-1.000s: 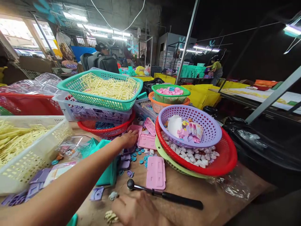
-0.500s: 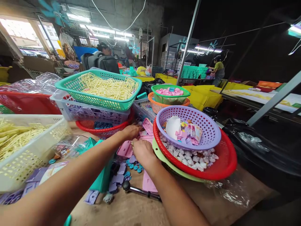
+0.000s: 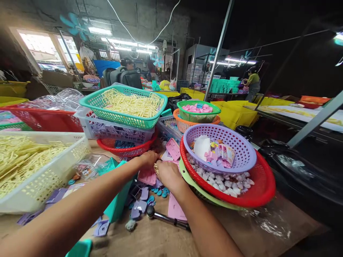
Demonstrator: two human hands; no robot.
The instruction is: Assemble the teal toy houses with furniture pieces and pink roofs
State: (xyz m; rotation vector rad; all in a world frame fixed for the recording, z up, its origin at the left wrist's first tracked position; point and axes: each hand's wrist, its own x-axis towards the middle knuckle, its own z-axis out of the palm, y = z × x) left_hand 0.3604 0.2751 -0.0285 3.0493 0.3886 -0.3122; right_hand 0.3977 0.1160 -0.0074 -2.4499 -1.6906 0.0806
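Note:
My left hand (image 3: 148,159) and my right hand (image 3: 166,174) meet over a small pile of pink plastic panels (image 3: 173,148) at the middle of the wooden table. The left fingers curl down onto a pink panel (image 3: 147,176). A ring shows on the right hand, whose fingertips are hidden behind its back. Another pink panel (image 3: 175,210) lies nearer me beside a black-handled hammer (image 3: 166,218). Small blue round pieces (image 3: 160,192) and lilac parts (image 3: 142,205) lie scattered below the hands.
To the right a lilac basket (image 3: 241,162) sits in a red basket (image 3: 264,185) of white pieces. Behind stand a green basket (image 3: 118,116) of yellow parts on stacked baskets, a white basket (image 3: 45,178) left, a teal box (image 3: 118,203). A person (image 3: 252,84) works far back.
My right hand left the near edge by the hammer and reached forward to join the left hand at the pink panels. One pink panel slid toward me. The view shifted slightly.

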